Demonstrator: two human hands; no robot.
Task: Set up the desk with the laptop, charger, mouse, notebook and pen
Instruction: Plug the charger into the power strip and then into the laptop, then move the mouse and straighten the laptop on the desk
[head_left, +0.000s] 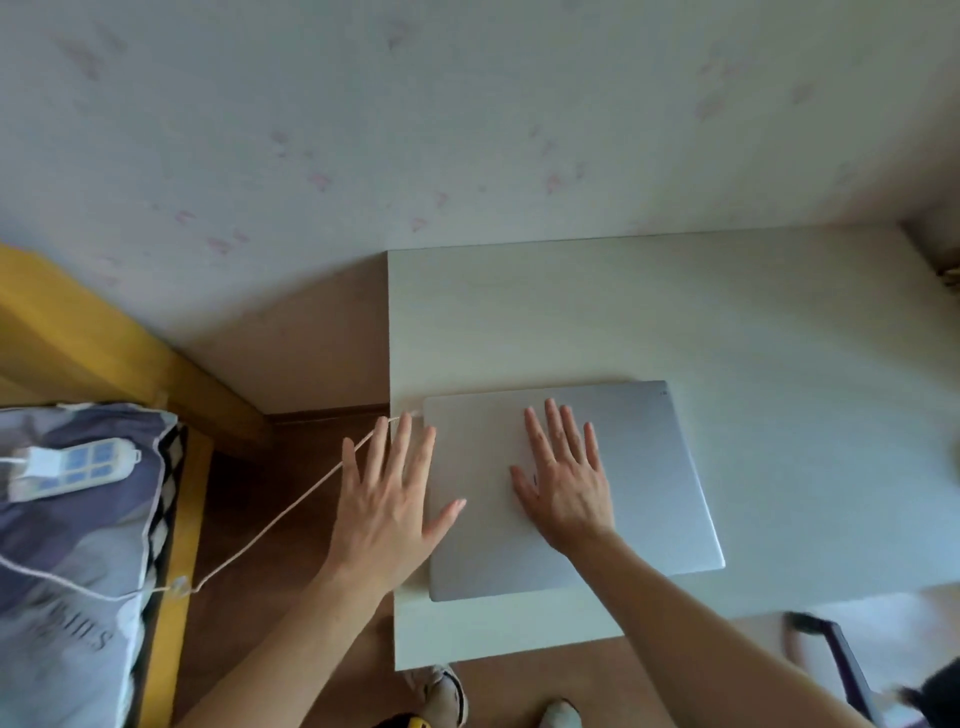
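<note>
Silver and closed, the laptop (571, 488) lies flat on the white desk (675, 312), near the desk's left front corner and a little turned against its edges. The person's right hand (563, 478) rests on the middle of the lid, palm down, with the fingers straight and spread; it grips nothing. The left hand (387, 509) is at the laptop's left edge, also flat, with the fingers stretched and apart, and the thumb lies over the lid. If the palm touches the desk or only hovers, I cannot tell.

A thin white charger cable (280, 519) goes from the laptop's back left corner, passes under the fingers of the left hand, and runs tight down to the left over the wooden floor (291, 467). It reaches a bed with a yellow wooden frame (176, 571), where it continues over a grey and purple pillow (78, 545). On this pillow lies a white power strip (72, 467) with a white plug in it. Below the desk two feet in light shoes (441, 691) are visible. A dark chair (841, 660) stands at the right front, partly blurred.
</note>
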